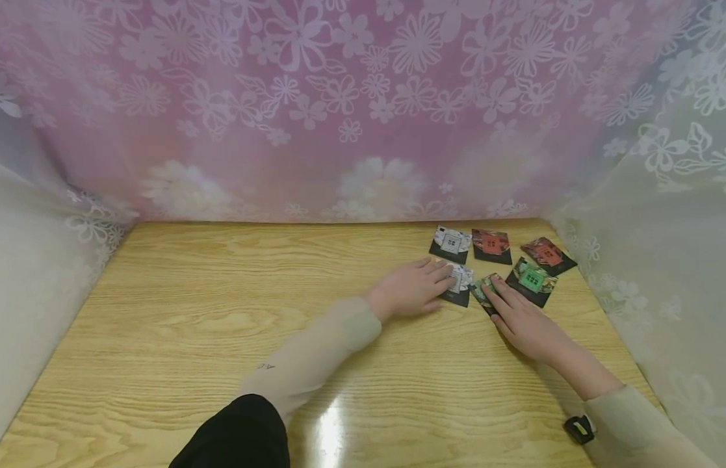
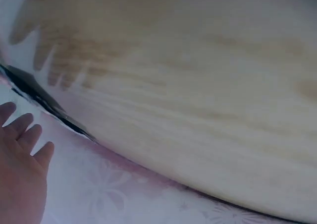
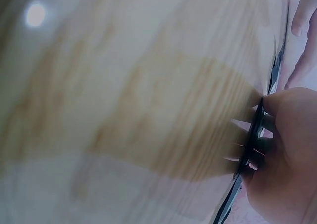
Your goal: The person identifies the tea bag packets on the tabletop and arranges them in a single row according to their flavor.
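Observation:
In the head view, my left hand [image 1: 411,288] reaches over a flat, square, grey-and-black packet [image 1: 461,294], its fingers extended across the upper left part. Just right of it, my right hand [image 1: 528,326] lies with fairly straight fingers on a green-and-black packet [image 1: 481,299], covering much of it. Touching or close to that one is a second green packet [image 1: 532,280]. Seen from the right wrist, the right hand [image 3: 290,154] has its thumb at the dark packet edge [image 3: 252,135]. The left wrist view catches the left hand [image 2: 22,169] beside dark packet edges [image 2: 42,100].
Behind the hands lie another grey packet [image 1: 451,244], a red packet [image 1: 492,246] and a second red packet [image 1: 548,255] near the right edge of the wooden table [image 1: 222,292]. A floral curtain [image 1: 351,110] hangs behind and on both sides.

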A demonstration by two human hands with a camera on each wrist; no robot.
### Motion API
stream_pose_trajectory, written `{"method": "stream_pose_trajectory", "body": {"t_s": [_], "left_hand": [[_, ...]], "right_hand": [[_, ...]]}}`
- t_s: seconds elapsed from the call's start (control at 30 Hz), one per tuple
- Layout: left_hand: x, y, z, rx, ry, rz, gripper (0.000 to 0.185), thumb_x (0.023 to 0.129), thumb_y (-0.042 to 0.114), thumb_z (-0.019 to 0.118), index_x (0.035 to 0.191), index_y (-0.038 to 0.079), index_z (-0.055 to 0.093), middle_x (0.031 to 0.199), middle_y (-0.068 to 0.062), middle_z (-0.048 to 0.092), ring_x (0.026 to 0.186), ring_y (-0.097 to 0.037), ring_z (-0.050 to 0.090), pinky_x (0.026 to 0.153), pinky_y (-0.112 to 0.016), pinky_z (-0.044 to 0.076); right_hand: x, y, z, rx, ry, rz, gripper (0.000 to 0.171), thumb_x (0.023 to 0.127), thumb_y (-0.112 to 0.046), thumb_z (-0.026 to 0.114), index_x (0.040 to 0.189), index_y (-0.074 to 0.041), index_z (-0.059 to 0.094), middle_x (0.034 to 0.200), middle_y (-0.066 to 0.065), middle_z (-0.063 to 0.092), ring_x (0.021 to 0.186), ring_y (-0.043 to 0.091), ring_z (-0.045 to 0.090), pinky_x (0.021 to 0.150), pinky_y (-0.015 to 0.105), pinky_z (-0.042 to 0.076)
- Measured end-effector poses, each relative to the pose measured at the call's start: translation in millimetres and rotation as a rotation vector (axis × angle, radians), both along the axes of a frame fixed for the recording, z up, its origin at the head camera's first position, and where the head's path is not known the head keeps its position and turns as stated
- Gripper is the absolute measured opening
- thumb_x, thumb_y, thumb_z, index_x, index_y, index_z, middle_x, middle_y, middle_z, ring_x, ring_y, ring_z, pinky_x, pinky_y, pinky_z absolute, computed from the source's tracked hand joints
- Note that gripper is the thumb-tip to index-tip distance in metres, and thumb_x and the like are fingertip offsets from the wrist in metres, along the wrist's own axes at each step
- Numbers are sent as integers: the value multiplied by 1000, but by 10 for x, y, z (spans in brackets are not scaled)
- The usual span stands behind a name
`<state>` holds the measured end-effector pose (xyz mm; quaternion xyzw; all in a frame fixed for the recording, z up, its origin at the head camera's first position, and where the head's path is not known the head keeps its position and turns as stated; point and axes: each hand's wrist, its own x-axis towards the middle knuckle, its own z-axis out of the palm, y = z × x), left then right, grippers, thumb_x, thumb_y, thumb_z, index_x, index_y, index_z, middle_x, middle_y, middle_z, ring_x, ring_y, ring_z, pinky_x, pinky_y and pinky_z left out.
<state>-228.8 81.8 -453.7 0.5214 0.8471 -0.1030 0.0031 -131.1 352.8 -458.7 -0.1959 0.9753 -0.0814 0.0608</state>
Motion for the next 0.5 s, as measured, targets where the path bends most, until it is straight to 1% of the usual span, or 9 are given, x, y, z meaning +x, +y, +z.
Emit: {"method": "stream_pose_trajectory", "body": {"t_s": [0.1, 0.27, 0.37, 0.5], "left_hand": [[-24, 78, -5, -17, 4, -14, 65, 116, 50, 30, 172, 20, 19, 180, -4, 19, 167, -22, 18, 140, -41, 16], [-60, 187, 6, -59, 25, -7, 60, 117, 45, 28, 173, 22, 18, 180, -1, 18, 167, -19, 18, 140, -39, 17], [-74, 238, 0, -102, 41, -1, 60, 118, 44, 27, 173, 24, 15, 180, 1, 17, 167, -17, 18, 140, -38, 17], [-83, 291, -30, -147, 50, -7, 57, 119, 37, 23, 173, 25, 10, 181, 2, 13, 167, -16, 16, 140, -37, 16]], "right_hand": [[2, 8, -9, -4, 12, 3, 62, 111, -18, 57, 165, 2, 33, 171, 33, 26, 154, 53, 32, 123, 70, 37], [8, 21, -23, -9, 36, 9, 62, 110, -17, 58, 163, 3, 36, 170, 33, 28, 152, 54, 35, 121, 70, 39], [10, 18, -19, -6, 32, 10, 62, 110, -18, 58, 163, 3, 36, 170, 33, 28, 153, 54, 34, 121, 70, 39], [9, 13, -10, -4, 16, 6, 62, 110, -18, 58, 164, 3, 34, 170, 33, 27, 154, 53, 33, 123, 70, 38]]}}
